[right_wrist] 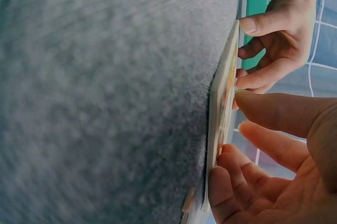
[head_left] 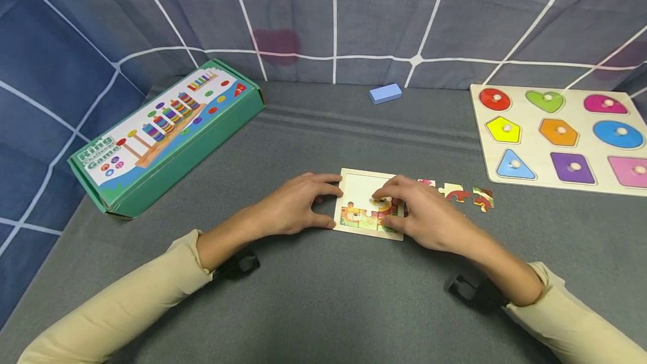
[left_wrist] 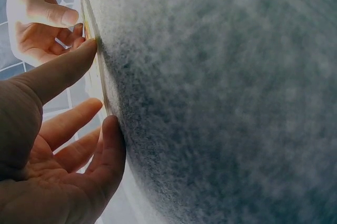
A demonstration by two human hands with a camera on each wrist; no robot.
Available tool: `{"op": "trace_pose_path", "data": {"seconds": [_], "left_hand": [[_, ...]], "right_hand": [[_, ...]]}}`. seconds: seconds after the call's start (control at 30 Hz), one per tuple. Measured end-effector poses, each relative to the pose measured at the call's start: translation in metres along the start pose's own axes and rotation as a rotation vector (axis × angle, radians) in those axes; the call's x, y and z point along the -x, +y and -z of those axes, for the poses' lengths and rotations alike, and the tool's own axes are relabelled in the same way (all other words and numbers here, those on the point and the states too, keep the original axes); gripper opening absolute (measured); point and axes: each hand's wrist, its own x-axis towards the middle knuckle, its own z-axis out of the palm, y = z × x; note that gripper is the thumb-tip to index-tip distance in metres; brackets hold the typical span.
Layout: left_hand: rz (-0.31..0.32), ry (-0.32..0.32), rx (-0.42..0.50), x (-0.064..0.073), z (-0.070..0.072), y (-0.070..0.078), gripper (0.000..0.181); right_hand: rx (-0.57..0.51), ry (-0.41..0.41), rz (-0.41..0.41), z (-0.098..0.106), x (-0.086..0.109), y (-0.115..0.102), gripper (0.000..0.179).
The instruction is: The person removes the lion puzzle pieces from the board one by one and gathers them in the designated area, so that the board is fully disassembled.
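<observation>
In the head view a small square puzzle board (head_left: 356, 186) lies flat, picture pieces (head_left: 352, 215) filling its lower part and bare wood showing above. My left hand (head_left: 295, 205) rests at its left edge, thumb tip by the near corner and fingertips farther up that side, fingers loosely bent. Over the board's right side is my right hand (head_left: 429, 215). Its thumb and fingers close around a puzzle piece (head_left: 385, 205), partly hidden by the fingers. From the right wrist view, the thumb (right_wrist: 279, 112) and fingertips meet the board's (right_wrist: 215, 113) edge and face.
Three loose puzzle pieces (head_left: 456, 192) lie right of the board, one partly behind my right hand. A shape-peg board (head_left: 541, 159) is at far right, a blue block (head_left: 385, 94) at the back, and a green game box (head_left: 187, 167) at left. A checked cloth (head_left: 303, 10) hangs behind.
</observation>
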Motion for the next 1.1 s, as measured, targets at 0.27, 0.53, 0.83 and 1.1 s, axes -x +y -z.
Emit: {"op": "trace_pose_path", "data": {"seconds": [0.27,0.53,0.83,1.1], "left_hand": [[0.001,-0.003,0.002,-0.0002,0.0003,0.0000,0.051],[-0.003,-0.003,0.006,0.0002,0.0012,0.0006,0.051],[-0.014,0.006,0.001,-0.0003,-0.0002,-0.0013,0.051],[-0.017,0.005,0.005,-0.0006,0.0000,-0.0007,0.051]], "right_hand": [[-0.019,-0.014,-0.002,-0.0007,-0.0043,0.0029,0.036],[-0.006,-0.007,-0.024,-0.0024,-0.0076,0.0025,0.028],[0.001,0.005,-0.028,-0.0033,-0.0084,0.0021,0.025],[0.010,0.019,-0.015,-0.0043,-0.0096,0.0024,0.024]]}}
